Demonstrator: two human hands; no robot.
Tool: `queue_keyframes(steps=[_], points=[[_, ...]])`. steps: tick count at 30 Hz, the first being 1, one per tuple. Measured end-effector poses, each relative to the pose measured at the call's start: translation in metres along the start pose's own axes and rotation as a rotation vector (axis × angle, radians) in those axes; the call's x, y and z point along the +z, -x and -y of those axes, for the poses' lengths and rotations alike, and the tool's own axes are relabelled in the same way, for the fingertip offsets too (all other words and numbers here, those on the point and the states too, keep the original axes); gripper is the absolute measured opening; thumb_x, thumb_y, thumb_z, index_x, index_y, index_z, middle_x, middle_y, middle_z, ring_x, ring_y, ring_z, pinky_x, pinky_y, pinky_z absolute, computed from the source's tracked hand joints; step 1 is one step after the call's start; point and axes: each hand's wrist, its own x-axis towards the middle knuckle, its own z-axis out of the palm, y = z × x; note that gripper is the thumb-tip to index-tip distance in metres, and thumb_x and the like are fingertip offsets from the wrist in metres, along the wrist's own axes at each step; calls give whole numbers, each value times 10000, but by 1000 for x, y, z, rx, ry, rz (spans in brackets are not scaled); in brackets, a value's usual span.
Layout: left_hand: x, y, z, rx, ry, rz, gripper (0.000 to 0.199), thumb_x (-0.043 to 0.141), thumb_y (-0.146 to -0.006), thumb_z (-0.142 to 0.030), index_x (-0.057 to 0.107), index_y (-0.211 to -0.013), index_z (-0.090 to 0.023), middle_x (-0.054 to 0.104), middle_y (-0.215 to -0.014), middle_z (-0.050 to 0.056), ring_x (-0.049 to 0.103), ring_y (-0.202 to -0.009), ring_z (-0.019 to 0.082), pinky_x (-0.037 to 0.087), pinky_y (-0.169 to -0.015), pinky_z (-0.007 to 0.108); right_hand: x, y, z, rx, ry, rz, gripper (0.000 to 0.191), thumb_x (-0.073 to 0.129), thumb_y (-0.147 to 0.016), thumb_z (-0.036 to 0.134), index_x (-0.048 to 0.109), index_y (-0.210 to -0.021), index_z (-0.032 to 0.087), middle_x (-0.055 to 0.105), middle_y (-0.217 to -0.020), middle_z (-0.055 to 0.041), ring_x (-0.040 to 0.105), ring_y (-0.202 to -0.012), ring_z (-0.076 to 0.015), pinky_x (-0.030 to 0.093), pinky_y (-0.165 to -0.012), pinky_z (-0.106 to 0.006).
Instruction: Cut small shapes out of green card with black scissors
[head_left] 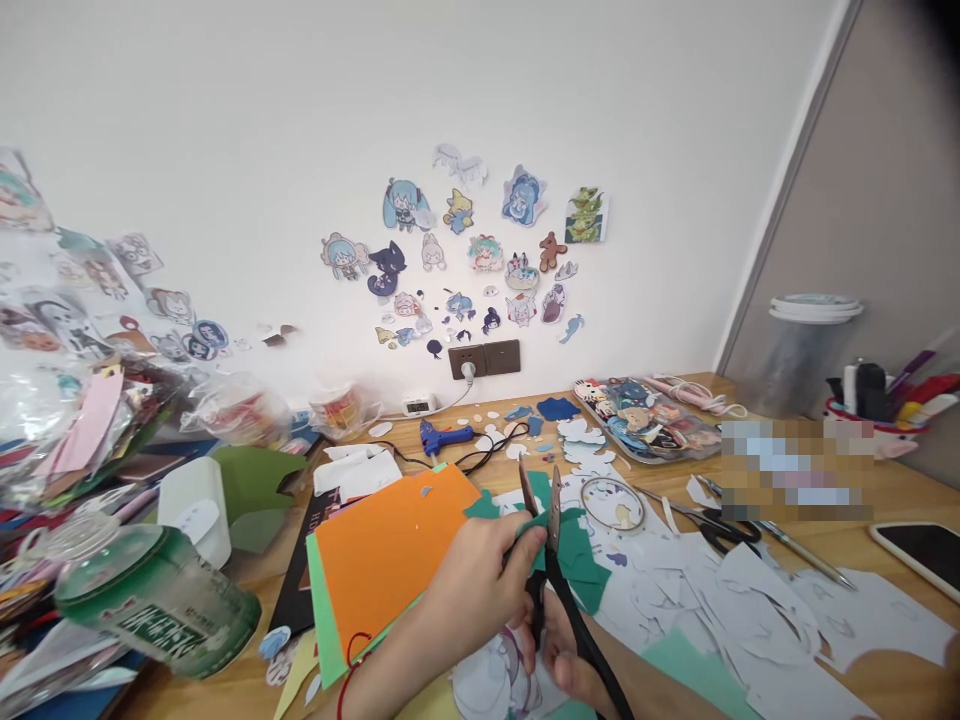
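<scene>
My left hand point(491, 560), with a red string on its wrist, pinches a small piece of dark green paper point(534, 530) in the middle of the view. Lower and to the right, my right hand point(559, 640) is wrapped round the black handles of a pair of scissors point(553, 520). The scissors point away from me with their blades apart, and the green piece lies at the blades. More dark green paper point(585, 560) lies behind and beside my hands. An orange sheet point(397, 540) rests on light green paper to the left.
A green jar point(161, 600) stands at the left near a white container point(195, 510). A blue glue gun point(444, 437) lies near the wall. Black scissors point(720, 525), white scraps point(757, 610) and a phone point(922, 555) are on the right.
</scene>
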Motion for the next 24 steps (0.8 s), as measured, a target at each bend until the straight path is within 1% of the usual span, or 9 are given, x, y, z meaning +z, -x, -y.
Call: queue_keyframes(steps=[2, 5, 9, 11, 15, 17, 21, 24], points=[[-4, -1, 0, 1, -14, 8, 309, 309, -917, -332, 317, -636, -203, 350, -564, -46, 326, -531, 120, 232, -536, 247, -2, 0, -8, -7, 5, -21, 694, 404, -641, 839, 460, -877, 189, 420, -807, -32, 383, -701, -165, 376, -650, -306], [-9, 0, 1, 0, -44, 11, 309, 308, -919, -331, 320, -639, -201, 351, -567, -48, 316, -534, 117, 220, -537, 253, -5, 0, -19, -15, 48, -68, 597, 405, -730, 765, 449, -834, 178, 414, -762, -19, 364, -657, -143, 340, -588, -270], [-10, 2, 1, -36, -39, -17, 372, 316, -916, -378, 273, -596, -193, 300, -542, -54, 273, -523, 112, 201, -518, 257, -7, 2, -24, -27, 101, -120, 556, 407, -763, 726, 446, -779, 172, 415, -711, -10, 336, -619, -129, 291, -530, -250], [-9, 3, 0, -62, 4, -29, 388, 319, -911, -412, 296, -593, -191, 300, -555, -52, 273, -537, 112, 207, -514, 252, -7, 2, -23, -20, 99, -144, 545, 417, -769, 714, 443, -772, 170, 399, -705, -6, 321, -615, -124, 281, -515, -237], [-6, 3, -2, -46, 119, 8, 320, 355, -901, -423, 454, -707, -189, 394, -630, -40, 331, -588, 116, 250, -535, 238, -8, 0, -21, -39, 88, -215, 501, 439, -796, 664, 443, -759, 164, 355, -653, 16, 300, -566, -102, 264, -487, -222], [-4, 2, -2, -37, 174, 4, 315, 355, -905, -410, 456, -708, -185, 418, -643, -35, 350, -599, 115, 267, -544, 234, -8, -1, -18, -39, 83, -237, 506, 432, -797, 666, 429, -746, 163, 347, -632, 24, 290, -536, -91, 249, -471, -221], [0, 1, 0, -56, 249, -55, 328, 370, -901, -407, 400, -661, -186, 370, -603, -48, 325, -560, 103, 263, -520, 227, -8, -2, -10, 15, 63, -291, 592, 446, -723, 747, 427, -710, 156, 343, -611, 29, 277, -510, -79, 232, -444, -218], [1, 1, 1, -53, 262, -78, 322, 378, -898, -421, 428, -687, -184, 350, -606, -51, 311, -555, 100, 254, -510, 228, -7, -2, -7, 55, 49, -325, 608, 476, -688, 760, 433, -676, 154, 331, -577, 42, 257, -473, -63, 205, -416, -212]])
